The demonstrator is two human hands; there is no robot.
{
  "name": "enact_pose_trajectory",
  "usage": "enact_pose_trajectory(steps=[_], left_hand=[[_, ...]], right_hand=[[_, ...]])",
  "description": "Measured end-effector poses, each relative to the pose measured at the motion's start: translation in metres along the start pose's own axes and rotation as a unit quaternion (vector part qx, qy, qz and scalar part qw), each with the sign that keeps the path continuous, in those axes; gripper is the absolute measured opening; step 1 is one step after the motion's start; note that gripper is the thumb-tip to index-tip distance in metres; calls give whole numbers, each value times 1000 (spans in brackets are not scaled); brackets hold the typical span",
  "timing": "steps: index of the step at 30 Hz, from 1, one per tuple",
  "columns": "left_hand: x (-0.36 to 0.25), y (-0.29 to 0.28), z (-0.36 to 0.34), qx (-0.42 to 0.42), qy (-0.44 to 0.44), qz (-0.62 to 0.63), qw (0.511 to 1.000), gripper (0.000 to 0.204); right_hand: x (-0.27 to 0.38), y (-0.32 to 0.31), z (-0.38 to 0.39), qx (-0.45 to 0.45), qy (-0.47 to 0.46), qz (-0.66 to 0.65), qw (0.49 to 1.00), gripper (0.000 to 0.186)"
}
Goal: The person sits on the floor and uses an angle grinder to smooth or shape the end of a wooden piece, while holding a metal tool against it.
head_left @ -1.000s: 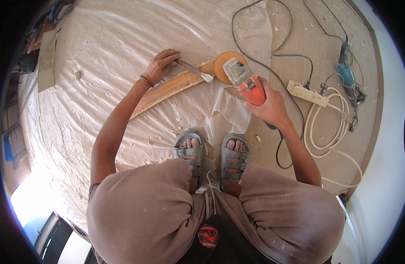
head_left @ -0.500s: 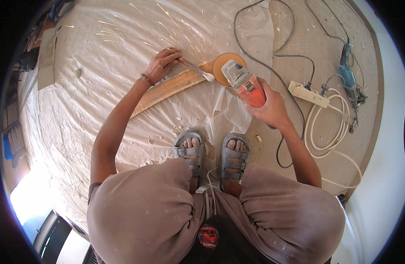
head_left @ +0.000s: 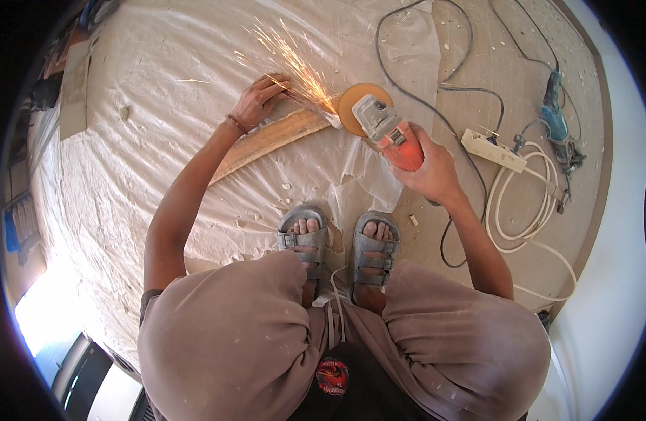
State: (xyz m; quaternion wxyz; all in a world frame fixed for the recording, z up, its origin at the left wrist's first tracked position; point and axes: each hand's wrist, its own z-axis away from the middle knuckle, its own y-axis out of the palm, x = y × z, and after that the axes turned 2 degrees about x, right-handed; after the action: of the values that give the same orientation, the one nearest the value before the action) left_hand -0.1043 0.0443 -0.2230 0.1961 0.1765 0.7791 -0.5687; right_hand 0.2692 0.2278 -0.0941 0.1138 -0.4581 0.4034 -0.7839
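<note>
My right hand (head_left: 430,165) is wrapped round the red body of an angle grinder (head_left: 401,144). Its tan disc (head_left: 352,109) spins against the wide, pale tip of a slim metal bar (head_left: 335,121), which looks like a chisel bit. The fingers of my left hand (head_left: 260,102) are closed on the bar's far end, partly hidden by the sparks. Bright sparks fly up and leftward past those fingers. Beneath the bar lies a wooden board (head_left: 274,145), slanting down to the left on a plastic sheet (head_left: 154,105).
To the right lie a white power strip (head_left: 493,150), its coiled white cable (head_left: 502,231) and a teal power tool (head_left: 556,116). A dark cord (head_left: 435,105) loops beyond the grinder. Rubble crumbs (head_left: 240,223) lie near my sandalled feet (head_left: 305,235). A flat panel (head_left: 74,91) rests at far left.
The spark stream has grown denser and brighter and now points more steeply upward. The bar's tip sits slightly closer to the disc's edge. Both hands stay almost in place.
</note>
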Motion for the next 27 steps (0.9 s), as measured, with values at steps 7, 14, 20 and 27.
enact_pose_trajectory(steps=[7, 14, 20, 27], left_hand=[[4, 1, 5, 29, -42, -1, 999, 31], [2, -2, 3, 47, -35, -34, 998, 26], [2, 0, 4, -24, 20, -12, 999, 26], [-3, -3, 3, 60, -47, -13, 997, 27]], right_hand=[[10, -5, -2, 21, -8, 4, 1000, 75], [10, -5, -5, 24, 1, 0, 1000, 77], [13, -5, -6, 27, 5, 7, 1000, 78], [18, -7, -7, 29, 4, 12, 1000, 78]])
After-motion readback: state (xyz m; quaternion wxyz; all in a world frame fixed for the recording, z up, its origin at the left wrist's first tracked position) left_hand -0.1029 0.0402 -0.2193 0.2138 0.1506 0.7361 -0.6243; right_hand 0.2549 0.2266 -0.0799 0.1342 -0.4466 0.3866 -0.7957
